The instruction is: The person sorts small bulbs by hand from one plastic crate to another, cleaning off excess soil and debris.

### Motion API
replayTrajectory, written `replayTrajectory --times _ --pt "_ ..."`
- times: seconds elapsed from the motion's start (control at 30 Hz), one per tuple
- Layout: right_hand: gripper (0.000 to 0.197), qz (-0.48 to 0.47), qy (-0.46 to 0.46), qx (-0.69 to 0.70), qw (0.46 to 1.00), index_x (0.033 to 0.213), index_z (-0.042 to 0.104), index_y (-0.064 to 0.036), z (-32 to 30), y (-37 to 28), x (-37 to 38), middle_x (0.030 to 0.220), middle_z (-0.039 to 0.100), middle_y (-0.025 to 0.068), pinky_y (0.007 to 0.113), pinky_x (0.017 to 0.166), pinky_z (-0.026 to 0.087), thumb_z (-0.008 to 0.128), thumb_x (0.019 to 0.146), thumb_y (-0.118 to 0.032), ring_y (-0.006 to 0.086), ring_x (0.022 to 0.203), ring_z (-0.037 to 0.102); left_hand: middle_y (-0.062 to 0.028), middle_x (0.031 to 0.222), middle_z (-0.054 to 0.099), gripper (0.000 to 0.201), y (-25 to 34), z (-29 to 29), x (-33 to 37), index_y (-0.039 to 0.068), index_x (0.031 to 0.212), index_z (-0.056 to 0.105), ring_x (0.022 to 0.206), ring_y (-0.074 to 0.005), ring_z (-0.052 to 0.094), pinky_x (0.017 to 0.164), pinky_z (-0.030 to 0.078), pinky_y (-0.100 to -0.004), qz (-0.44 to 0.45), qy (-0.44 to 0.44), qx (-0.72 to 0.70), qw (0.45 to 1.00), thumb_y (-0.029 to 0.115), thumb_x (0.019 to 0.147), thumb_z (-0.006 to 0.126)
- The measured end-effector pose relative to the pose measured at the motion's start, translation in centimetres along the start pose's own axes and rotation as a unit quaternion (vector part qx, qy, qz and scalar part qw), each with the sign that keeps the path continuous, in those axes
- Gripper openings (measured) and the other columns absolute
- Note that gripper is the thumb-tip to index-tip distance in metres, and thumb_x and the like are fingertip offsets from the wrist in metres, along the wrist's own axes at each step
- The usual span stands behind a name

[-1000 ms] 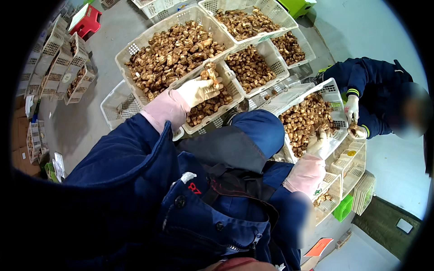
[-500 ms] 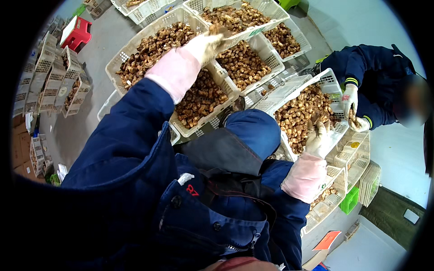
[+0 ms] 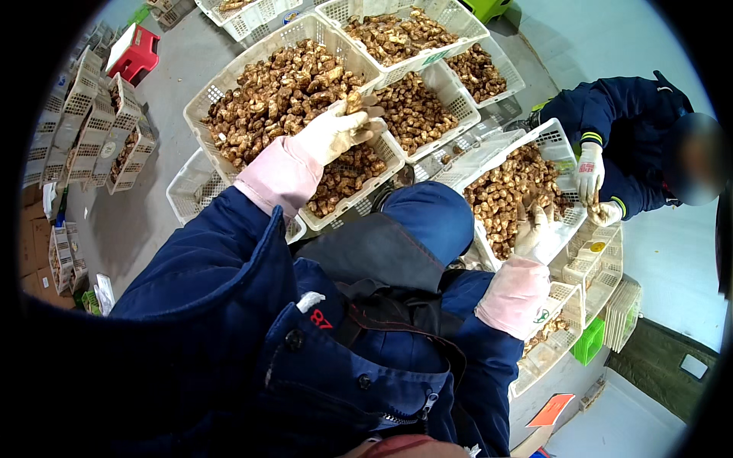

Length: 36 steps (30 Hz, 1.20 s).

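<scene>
Far left, stacked crates [image 3: 95, 137] line up below a red stool [image 3: 137, 52]. Moving in, there's the big crate [image 3: 206, 103] — heaped with brown lumps [image 3: 282, 91]. And here's the left hand [image 3: 327, 137], gloved, poised above the near crate [image 3: 359, 197] where it meets the big one, fingers half bent and a little spread. One lump [image 3: 353, 101] shows right at the thumb; whether it's pinched or lies beyond, this view doesn't settle. The lumps look easy to bruise, so a light fingertip hold seems best: lift each one clear of its neighbours and lower it rather than drop it.

Next along, the middle crate [image 3: 458, 103], full too. Then the right crate [image 3: 561, 145], with the right hand [image 3: 532, 238] reaching in, fingertips down among the lumps — no seeing whether they close on one. Working the top layer, without pressing into the heap, should spare the ones underneath. Far right, a co-worker's gloved hands [image 3: 589, 172] meet around something brown, near that crate's edge; worth leaving them room.
</scene>
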State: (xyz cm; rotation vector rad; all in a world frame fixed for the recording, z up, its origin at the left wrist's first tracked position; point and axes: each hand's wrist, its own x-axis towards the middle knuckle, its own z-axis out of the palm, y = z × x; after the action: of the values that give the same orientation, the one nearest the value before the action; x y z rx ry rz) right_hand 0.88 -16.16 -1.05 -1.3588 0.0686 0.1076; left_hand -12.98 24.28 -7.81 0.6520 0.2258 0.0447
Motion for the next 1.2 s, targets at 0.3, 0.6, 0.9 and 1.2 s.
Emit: replayTrajectory --times 0.3,0.6,0.9,1.2 --pt "0.075 0.016 -0.022 0.067 0.997 0.147 0.022 -0.0275 -2.1 0.2 0.8 0.130 0.051 0.0173 0.043 0.084 0.055 0.051 0.087 0.007 0.0278 0.105 0.061 -0.0158 0.142 0.044 0.063 0.9 3.8 -0.7 0.007 0.144 0.035 0.128 -0.0266 0.049 0.099 0.046 -0.0339 -0.014 -0.096 0.060 0.993 0.009 0.088 0.065" --pt "0.051 0.021 0.018 0.024 0.999 0.141 0.037 -0.0052 -2.7 1.1 0.1 0.128 0.054 0.0174 0.041 0.095 0.049 0.049 0.092 -0.001 0.0266 0.113 0.057 -0.0138 0.130 0.056 0.051 0.2 2.4 1.7 0.006 0.139 0.042 0.115 -0.0225 0.059 0.087 0.052 -0.0297 -0.025 -0.041 0.094 0.994 0.010 0.092 0.062" --pt "0.048 0.021 0.011 -0.052 0.998 0.139 0.042 -0.0042 -6.2 1.1 0.0 0.129 0.056 0.0137 0.040 0.100 0.047 0.052 0.092 -0.012 0.0252 0.114 0.058 -0.0093 0.113 0.065 0.052 6.9 0.3 14.4 -0.003 0.136 0.046 0.092 -0.0164 0.066 0.074 0.055 -0.0296 -0.010 0.179 0.463 0.868 0.015 0.091 0.064" --pt "0.046 0.118 -0.031 -0.062 0.991 0.143 0.039 -0.0063 -4.9 1.2 0.2 0.128 0.054 0.0119 0.039 0.092 0.051 0.044 0.097 -0.007 0.0211 0.109 0.057 -0.0104 0.121 0.064 0.046 9.5 -8.1 30.7 0.009 0.126 0.060 0.110 -0.0255 0.061 0.095 0.048 -0.0351 0.088 0.152 0.802 0.570 0.038 0.090 0.062"
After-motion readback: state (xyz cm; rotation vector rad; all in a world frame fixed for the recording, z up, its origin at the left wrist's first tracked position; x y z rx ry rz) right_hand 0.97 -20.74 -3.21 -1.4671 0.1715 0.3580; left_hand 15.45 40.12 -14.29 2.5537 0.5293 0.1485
